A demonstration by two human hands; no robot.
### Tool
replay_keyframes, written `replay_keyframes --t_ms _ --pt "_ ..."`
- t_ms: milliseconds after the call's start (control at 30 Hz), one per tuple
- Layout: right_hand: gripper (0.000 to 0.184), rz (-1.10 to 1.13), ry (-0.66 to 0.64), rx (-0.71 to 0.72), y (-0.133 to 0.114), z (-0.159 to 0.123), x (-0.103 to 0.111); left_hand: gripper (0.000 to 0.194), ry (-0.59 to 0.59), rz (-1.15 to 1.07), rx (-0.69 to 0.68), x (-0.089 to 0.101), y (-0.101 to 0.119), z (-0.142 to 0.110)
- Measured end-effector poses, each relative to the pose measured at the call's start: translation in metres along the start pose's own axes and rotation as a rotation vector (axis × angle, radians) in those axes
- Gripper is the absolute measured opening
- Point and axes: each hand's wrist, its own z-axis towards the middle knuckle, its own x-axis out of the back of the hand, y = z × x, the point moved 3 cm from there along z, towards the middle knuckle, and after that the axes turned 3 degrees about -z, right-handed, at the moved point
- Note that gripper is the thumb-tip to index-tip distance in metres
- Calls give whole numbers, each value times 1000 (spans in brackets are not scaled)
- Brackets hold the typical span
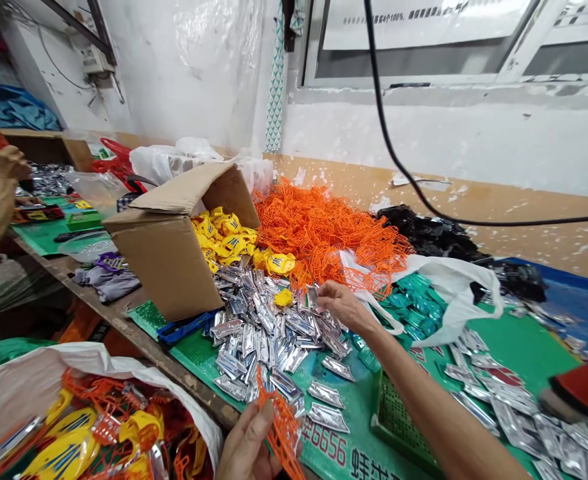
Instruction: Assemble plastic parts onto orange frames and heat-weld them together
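Observation:
My left hand (251, 437) is at the bottom edge, its thumb and fingers closed on an orange plastic lattice piece (281, 433). The piece hangs at a slant in front of the table edge. My right hand (339, 303) reaches to the far side of a heap of silver metal pieces (269, 327). Its fingertips are pinched on what looks like one shiny silver metal piece (313, 295), partly hidden by the fingers. A small yellow piece (283, 297) lies on the heap beside it. Behind the right hand rises a large pile of orange lattice pieces (319, 227).
A tipped cardboard box (164, 260) spills yellow pieces (224, 233). A white sack (4, 380) of mixed parts stands at lower left. Under my right forearm is a green basket (399, 417). Teal pieces (417, 303) lie by a white bag (454, 320). Another person's hand (7, 163) shows at left.

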Motion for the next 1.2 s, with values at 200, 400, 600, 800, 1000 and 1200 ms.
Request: replay_keyframes --t_ms 200,400,600,800,1000,1200 --pt "24 411 -124 -81 -24 -68 -5 44 -6 32 -100 -14 3 -10" --pt "20 572 -151 -172 -15 -113 -12 41 -13 4 -77 -18 10 -13" --pt "34 656 -216 -188 -15 -134 -21 41 -145 10 -90 -39 13 -19" --pt "45 721 -219 -202 -13 -140 -33 34 -171 -22 -27 -48 -8 -23" --pt "41 720 -176 -209 -11 -142 -39 16 -101 -92 18 -40 -15 -19" --pt "38 689 -162 -229 -13 -143 -40 12 -73 -132 67 -41 -17 -18"
